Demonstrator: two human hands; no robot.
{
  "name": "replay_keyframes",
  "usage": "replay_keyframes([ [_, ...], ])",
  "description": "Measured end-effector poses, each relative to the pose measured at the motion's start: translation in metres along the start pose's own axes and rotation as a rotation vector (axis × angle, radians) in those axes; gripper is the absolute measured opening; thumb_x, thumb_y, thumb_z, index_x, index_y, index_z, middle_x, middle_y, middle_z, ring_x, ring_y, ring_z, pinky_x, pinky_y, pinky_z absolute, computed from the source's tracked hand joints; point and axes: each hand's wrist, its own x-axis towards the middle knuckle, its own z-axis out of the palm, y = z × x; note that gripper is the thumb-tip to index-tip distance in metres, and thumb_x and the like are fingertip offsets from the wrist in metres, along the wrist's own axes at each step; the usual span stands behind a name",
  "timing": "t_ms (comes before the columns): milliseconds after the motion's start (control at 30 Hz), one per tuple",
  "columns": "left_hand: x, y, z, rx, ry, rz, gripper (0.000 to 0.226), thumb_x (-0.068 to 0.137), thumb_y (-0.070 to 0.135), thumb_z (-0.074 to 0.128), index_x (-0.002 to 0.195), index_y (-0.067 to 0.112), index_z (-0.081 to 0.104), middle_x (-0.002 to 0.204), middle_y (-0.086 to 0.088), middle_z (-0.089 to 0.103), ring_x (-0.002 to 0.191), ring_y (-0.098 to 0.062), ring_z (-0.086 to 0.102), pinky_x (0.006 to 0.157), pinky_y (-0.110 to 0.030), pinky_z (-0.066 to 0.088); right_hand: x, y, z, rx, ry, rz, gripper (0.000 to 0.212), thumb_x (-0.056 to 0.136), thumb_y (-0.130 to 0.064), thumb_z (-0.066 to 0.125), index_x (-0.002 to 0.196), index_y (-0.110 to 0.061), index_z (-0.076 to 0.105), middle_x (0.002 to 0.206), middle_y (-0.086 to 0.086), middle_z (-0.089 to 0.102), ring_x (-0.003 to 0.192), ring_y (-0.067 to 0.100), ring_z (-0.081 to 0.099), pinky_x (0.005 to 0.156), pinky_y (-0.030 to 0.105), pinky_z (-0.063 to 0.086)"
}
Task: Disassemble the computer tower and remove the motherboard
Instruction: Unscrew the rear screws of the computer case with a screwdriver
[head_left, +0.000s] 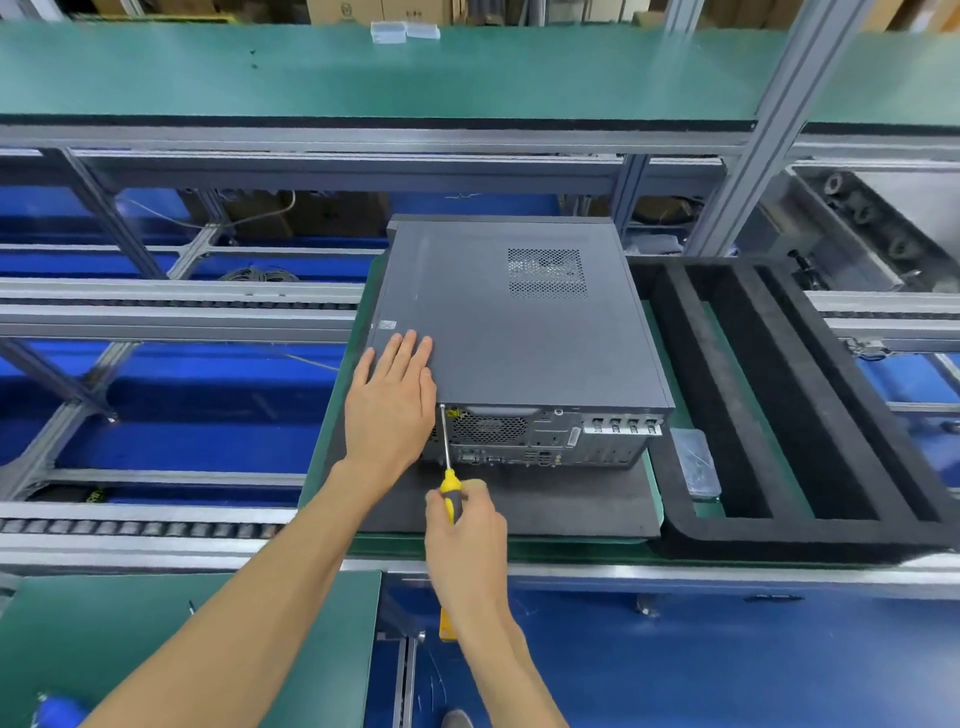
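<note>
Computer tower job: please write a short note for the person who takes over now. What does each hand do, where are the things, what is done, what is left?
Left hand: flat, pressing on the near left corner of the side panel of the computer tower, which lies on its side on a dark mat.
Right hand: grips the yellow-handled screwdriver; its tip is at the top left corner of the rear panel.
Done: nothing visibly opened; the side panel is on.
Left: remove the rear screws, take off the panel, take out the motherboard (not visible).
</note>
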Motion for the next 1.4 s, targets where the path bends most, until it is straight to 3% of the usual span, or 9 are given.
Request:
replay_keyframes([
  [67, 0.0, -0.001, 0.001, -0.009, 0.017, 0.002, 0.063, 0.101, 0.036, 0.005, 0.149, 0.016, 0.04, 0.154, -0.003, 0.04, 0.146, -0.017, 0.031, 0.12, -0.043, 0.021, 0.003, -0.001, -0.002, 0.092, 0.016, 0.054, 0.034, 0.103, -0.042, 0.048, 0.08, -0.02, 0.058, 0.062, -0.007, 0.051, 0.054, 0.008, 0.043, 0.055, 0.028, 0.038],
  [133, 0.002, -0.002, 0.004, -0.025, 0.029, 0.009, 0.061, 0.101, 0.035, 0.008, 0.148, 0.015, 0.042, 0.152, -0.004, 0.043, 0.144, -0.018, 0.034, 0.12, -0.044, 0.023, 0.013, -0.002, -0.002, 0.405, -0.054, 0.303, 0.045, 0.106, -0.04, 0.038, 0.081, -0.017, 0.067, 0.052, -0.008, 0.045, 0.044, 0.008, 0.036, 0.046, 0.025, 0.03],
  [200, 0.002, -0.004, 0.008, -0.038, 0.043, 0.012, 0.059, 0.102, 0.035, 0.011, 0.147, 0.015, 0.044, 0.151, -0.005, 0.044, 0.144, -0.019, 0.036, 0.119, -0.044, 0.024, 0.015, -0.003, -0.003, 0.582, -0.129, 0.437, 0.043, 0.108, -0.033, 0.035, 0.09, -0.009, 0.066, 0.052, -0.006, 0.045, 0.042, 0.008, 0.033, 0.04, 0.022, 0.024],
  [300, 0.003, -0.004, 0.012, -0.049, 0.058, 0.018, 0.056, 0.102, 0.034, 0.016, 0.146, 0.014, 0.045, 0.15, -0.006, 0.045, 0.143, -0.02, 0.036, 0.119, -0.045, 0.025, 0.007, -0.003, 0.0, 0.611, -0.175, 0.348, 0.023, 0.104, -0.03, 0.052, 0.107, -0.008, 0.051, 0.061, -0.001, 0.06, 0.044, 0.011, 0.04, 0.037, 0.022, 0.028],
  [367, 0.003, -0.005, 0.013, -0.051, 0.06, 0.018, 0.054, 0.103, 0.033, 0.019, 0.147, 0.014, 0.044, 0.151, -0.006, 0.044, 0.144, -0.02, 0.035, 0.119, -0.045, 0.024, 0.005, -0.008, 0.001, 0.597, -0.15, 0.326, 0.031, 0.099, -0.033, 0.061, 0.112, -0.01, 0.044, 0.06, 0.0, 0.058, 0.042, 0.01, 0.034, 0.037, 0.021, 0.024],
  [467, 0.003, -0.005, 0.013, -0.067, 0.071, 0.015, 0.053, 0.102, 0.033, 0.021, 0.146, 0.014, 0.045, 0.15, -0.006, 0.045, 0.144, -0.02, 0.035, 0.119, -0.046, 0.025, 0.015, -0.019, -0.006, 0.657, -0.155, 0.418, 0.04, 0.103, -0.048, 0.046, 0.098, -0.01, 0.058, 0.052, -0.001, 0.046, 0.04, 0.009, 0.03, 0.038, 0.021, 0.019],
  [567, 0.002, -0.005, 0.013, -0.083, 0.09, 0.018, 0.052, 0.102, 0.033, 0.023, 0.145, 0.014, 0.046, 0.149, -0.007, 0.046, 0.143, -0.02, 0.037, 0.119, -0.046, 0.026, 0.017, -0.016, -0.009, 0.733, -0.204, 0.441, 0.044, 0.107, -0.039, 0.035, 0.098, -0.008, 0.065, 0.054, -0.002, 0.038, 0.044, 0.01, 0.028, 0.041, 0.022, 0.017],
  [700, 0.002, -0.007, 0.014, -0.082, 0.091, 0.032, 0.053, 0.102, 0.034, 0.023, 0.145, 0.014, 0.046, 0.15, -0.007, 0.046, 0.143, -0.02, 0.037, 0.119, -0.045, 0.025, 0.004, 0.003, -0.002, 0.669, -0.236, 0.443, 0.033, 0.105, -0.028, 0.035, 0.095, -0.008, 0.06, 0.058, -0.001, 0.035, 0.048, 0.012, 0.026, 0.045, 0.025, 0.015],
  [1400, 0.002, -0.005, 0.015, -0.119, 0.113, 0.022, 0.054, 0.102, 0.035, 0.021, 0.144, 0.015, 0.047, 0.149, -0.006, 0.046, 0.143, -0.02, 0.037, 0.119, -0.045, 0.026, 0.009, 0.0, 0.002, 0.697, -0.23, 0.428, 0.032, 0.105, -0.027, 0.036, 0.095, -0.008, 0.06, 0.059, 0.0, 0.037, 0.048, 0.012, 0.027, 0.046, 0.027, 0.015],
])
